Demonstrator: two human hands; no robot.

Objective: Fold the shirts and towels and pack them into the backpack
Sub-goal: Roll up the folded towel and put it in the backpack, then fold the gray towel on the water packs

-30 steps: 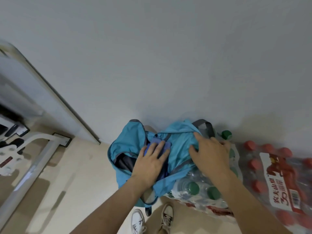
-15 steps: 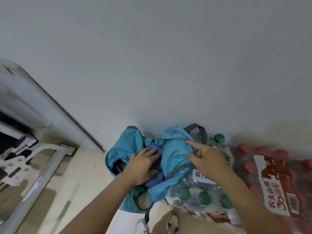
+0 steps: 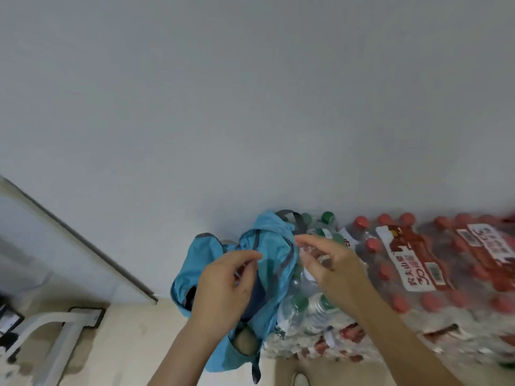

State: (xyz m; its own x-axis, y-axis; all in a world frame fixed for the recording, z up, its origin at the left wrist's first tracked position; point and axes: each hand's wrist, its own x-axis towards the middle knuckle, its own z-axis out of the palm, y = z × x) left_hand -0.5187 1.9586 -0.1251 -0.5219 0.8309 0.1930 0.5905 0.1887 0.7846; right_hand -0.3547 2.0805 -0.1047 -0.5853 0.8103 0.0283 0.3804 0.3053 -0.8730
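A teal backpack (image 3: 207,254) with grey trim stands on the floor against the wall, leaning on packs of bottles. Its top is open, and a dark blue cloth (image 3: 257,295) shows inside. My left hand (image 3: 227,285) hovers over the opening with fingers curled toward the thumb near the zip edge; whether it pinches anything is unclear. My right hand (image 3: 327,263) is just right of the backpack's top, above the bottles, fingers loosely bent and apart, holding nothing.
Shrink-wrapped green-capped bottles (image 3: 299,302) press against the backpack's right side, with red-capped packs (image 3: 418,263) further right. A white metal frame (image 3: 55,330) stands on the beige floor at the left. A shoe tip (image 3: 301,380) shows at the bottom.
My left hand has come up out of the backpack, leaving the blue cloth inside. My right hand let go of the backpack's flap and lifted. The view shifted left.
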